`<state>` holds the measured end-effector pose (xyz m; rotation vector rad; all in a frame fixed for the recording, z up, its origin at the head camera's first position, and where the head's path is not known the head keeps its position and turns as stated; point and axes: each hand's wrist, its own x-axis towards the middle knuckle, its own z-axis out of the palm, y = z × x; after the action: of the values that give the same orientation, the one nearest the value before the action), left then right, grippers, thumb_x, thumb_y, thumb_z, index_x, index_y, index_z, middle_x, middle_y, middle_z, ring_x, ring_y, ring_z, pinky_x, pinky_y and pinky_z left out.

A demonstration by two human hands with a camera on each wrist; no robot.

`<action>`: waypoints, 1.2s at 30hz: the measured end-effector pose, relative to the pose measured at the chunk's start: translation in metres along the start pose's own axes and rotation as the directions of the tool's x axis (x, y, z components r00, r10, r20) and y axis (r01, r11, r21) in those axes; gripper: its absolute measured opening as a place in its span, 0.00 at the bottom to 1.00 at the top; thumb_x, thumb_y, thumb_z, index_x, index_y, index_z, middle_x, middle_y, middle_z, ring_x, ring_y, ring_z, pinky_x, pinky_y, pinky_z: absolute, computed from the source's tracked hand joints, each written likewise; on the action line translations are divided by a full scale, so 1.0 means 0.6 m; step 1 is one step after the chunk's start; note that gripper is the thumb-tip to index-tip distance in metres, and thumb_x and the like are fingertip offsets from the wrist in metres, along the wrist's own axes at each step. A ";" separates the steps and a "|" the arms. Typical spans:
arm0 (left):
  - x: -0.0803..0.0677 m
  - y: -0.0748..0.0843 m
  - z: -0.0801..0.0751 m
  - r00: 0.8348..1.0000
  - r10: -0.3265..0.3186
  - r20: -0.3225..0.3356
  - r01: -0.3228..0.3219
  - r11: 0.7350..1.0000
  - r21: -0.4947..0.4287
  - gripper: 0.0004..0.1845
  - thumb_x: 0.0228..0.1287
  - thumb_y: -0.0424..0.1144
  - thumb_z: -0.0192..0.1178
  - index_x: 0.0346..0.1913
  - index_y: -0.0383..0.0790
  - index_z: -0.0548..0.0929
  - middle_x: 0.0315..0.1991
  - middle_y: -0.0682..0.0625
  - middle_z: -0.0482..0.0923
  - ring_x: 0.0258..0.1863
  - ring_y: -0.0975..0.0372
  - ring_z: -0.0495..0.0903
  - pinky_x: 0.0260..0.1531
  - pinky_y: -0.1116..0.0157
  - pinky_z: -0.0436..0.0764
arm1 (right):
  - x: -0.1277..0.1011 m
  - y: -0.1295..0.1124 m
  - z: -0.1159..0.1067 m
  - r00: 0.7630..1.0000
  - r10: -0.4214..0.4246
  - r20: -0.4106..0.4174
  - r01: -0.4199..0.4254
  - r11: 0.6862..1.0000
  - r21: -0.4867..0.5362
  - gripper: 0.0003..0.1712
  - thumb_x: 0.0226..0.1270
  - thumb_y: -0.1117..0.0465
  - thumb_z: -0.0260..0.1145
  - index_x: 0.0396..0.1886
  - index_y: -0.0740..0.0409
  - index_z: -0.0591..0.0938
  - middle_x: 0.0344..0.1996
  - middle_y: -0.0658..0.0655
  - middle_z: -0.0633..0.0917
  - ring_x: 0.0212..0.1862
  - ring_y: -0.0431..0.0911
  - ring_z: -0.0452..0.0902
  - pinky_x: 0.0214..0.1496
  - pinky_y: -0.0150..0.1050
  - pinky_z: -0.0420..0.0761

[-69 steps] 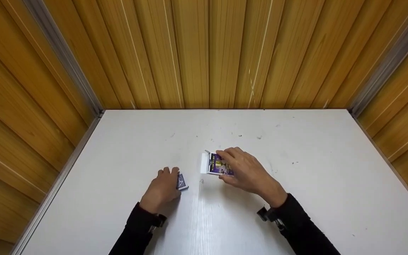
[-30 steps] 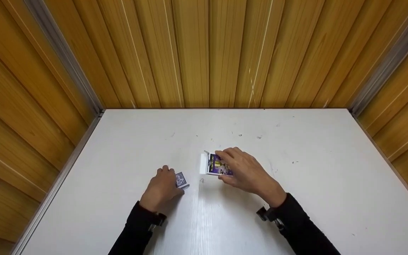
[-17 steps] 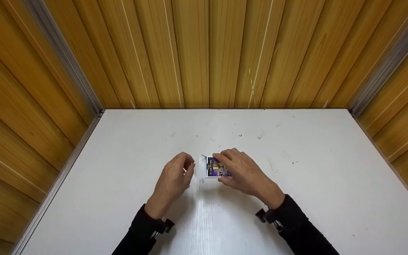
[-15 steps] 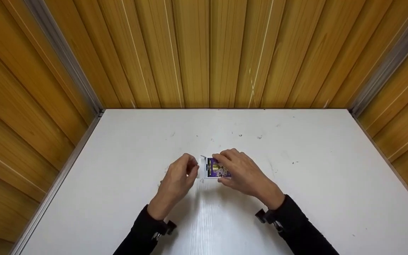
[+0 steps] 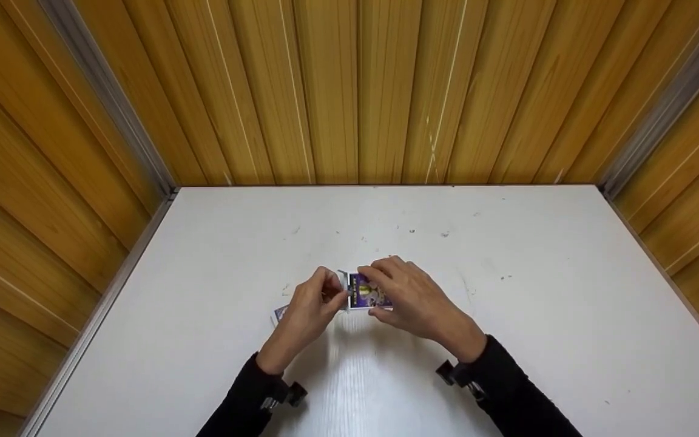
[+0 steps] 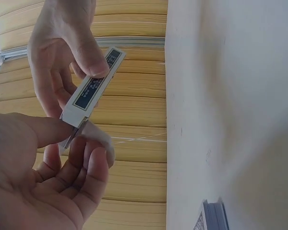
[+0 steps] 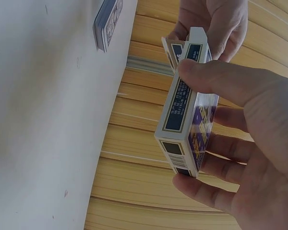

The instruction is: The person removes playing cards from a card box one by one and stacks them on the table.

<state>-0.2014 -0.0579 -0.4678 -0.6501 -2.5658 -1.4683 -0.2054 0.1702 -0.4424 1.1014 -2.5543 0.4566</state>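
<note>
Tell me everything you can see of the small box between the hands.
The small box looks like printed card: white edges, a purple face with yellow print, dark lettered panels along a narrow side, and barcode-like stripes on one end. The other end is open, its flaps sticking out toward the left hand, which pinches there. The right hand grips the box, keeping it clear of the white table.

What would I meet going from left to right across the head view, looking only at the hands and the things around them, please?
Cards → left hand → box → right hand.
</note>
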 end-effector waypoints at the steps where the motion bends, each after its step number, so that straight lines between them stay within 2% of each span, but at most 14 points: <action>1: 0.000 -0.001 0.000 1.000 -0.004 0.002 0.004 1.000 -0.005 0.09 0.70 0.28 0.65 0.40 0.37 0.73 0.34 0.49 0.80 0.33 0.63 0.78 0.33 0.69 0.79 | 0.000 0.000 0.000 1.000 -0.005 -0.004 0.005 1.000 -0.005 0.41 0.54 0.55 0.83 0.67 0.57 0.77 0.54 0.55 0.81 0.52 0.48 0.76 0.54 0.45 0.80; 6: 0.001 -0.003 -0.002 1.000 -0.006 0.017 0.006 1.000 -0.024 0.10 0.69 0.26 0.65 0.39 0.37 0.73 0.32 0.50 0.79 0.32 0.64 0.78 0.32 0.70 0.78 | 0.001 -0.001 0.002 1.000 -0.023 -0.011 0.023 1.000 -0.020 0.41 0.53 0.56 0.83 0.67 0.57 0.78 0.53 0.55 0.81 0.52 0.48 0.76 0.54 0.44 0.80; 12: 0.002 -0.001 -0.003 0.997 -0.060 0.044 0.064 0.992 -0.108 0.09 0.68 0.25 0.63 0.38 0.37 0.72 0.32 0.51 0.78 0.31 0.64 0.76 0.30 0.72 0.76 | 0.000 0.000 0.004 1.000 -0.017 -0.010 0.016 1.000 -0.021 0.40 0.54 0.56 0.83 0.67 0.57 0.78 0.54 0.55 0.81 0.53 0.48 0.76 0.54 0.44 0.80; 17: 0.003 0.002 -0.007 0.998 -0.062 0.026 0.065 0.991 -0.120 0.09 0.65 0.23 0.61 0.40 0.36 0.73 0.31 0.51 0.76 0.31 0.63 0.74 0.30 0.72 0.74 | 0.000 0.001 0.004 1.000 0.004 0.003 -0.004 1.000 -0.017 0.40 0.55 0.56 0.82 0.67 0.57 0.78 0.54 0.55 0.81 0.54 0.48 0.76 0.55 0.45 0.80; 24: 0.004 0.002 -0.023 0.999 0.019 -0.032 -0.020 1.000 -0.022 0.13 0.62 0.20 0.56 0.47 0.35 0.79 0.34 0.50 0.77 0.29 0.63 0.72 0.26 0.71 0.72 | -0.002 0.011 0.000 0.999 0.039 -0.001 -0.039 0.999 0.007 0.39 0.57 0.54 0.81 0.68 0.58 0.77 0.55 0.57 0.81 0.53 0.49 0.77 0.52 0.45 0.80; 27: 0.004 -0.002 -0.030 0.997 0.023 -0.072 -0.019 0.999 0.043 0.13 0.60 0.20 0.58 0.45 0.36 0.80 0.35 0.50 0.76 0.29 0.62 0.72 0.27 0.69 0.73 | -0.003 0.016 -0.002 0.999 0.050 -0.008 -0.050 0.999 0.004 0.39 0.57 0.54 0.81 0.68 0.59 0.77 0.54 0.57 0.81 0.53 0.49 0.77 0.52 0.45 0.80; 30: 0.005 -0.006 -0.032 0.995 0.004 -0.096 0.006 0.995 0.097 0.09 0.61 0.24 0.65 0.40 0.38 0.79 0.35 0.50 0.74 0.33 0.60 0.72 0.32 0.67 0.73 | -0.003 0.017 -0.003 0.999 0.052 0.003 -0.052 0.999 0.003 0.39 0.58 0.53 0.81 0.68 0.59 0.77 0.55 0.57 0.81 0.54 0.49 0.77 0.52 0.46 0.80; 32: 0.005 -0.008 -0.031 0.996 0.002 -0.090 0.010 0.992 0.128 0.12 0.61 0.28 0.71 0.39 0.38 0.77 0.39 0.48 0.73 0.36 0.58 0.73 0.35 0.65 0.75 | -0.002 0.015 -0.003 0.999 0.052 0.012 -0.052 0.999 0.006 0.40 0.59 0.52 0.80 0.68 0.58 0.77 0.56 0.57 0.81 0.55 0.50 0.77 0.53 0.46 0.80; 36: 0.006 -0.009 -0.026 0.997 0.042 -0.068 -0.031 0.986 0.163 0.15 0.57 0.30 0.76 0.40 0.39 0.78 0.55 0.41 0.72 0.51 0.51 0.77 0.50 0.56 0.79 | -0.001 0.012 -0.003 0.998 0.055 0.017 -0.055 0.998 0.011 0.40 0.59 0.52 0.80 0.69 0.58 0.76 0.56 0.57 0.81 0.56 0.50 0.77 0.54 0.47 0.80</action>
<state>-0.2089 -0.0722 -0.4627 -0.6071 -2.5694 -1.2329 -0.2102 0.1759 -0.4423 1.0449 -2.6053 0.4783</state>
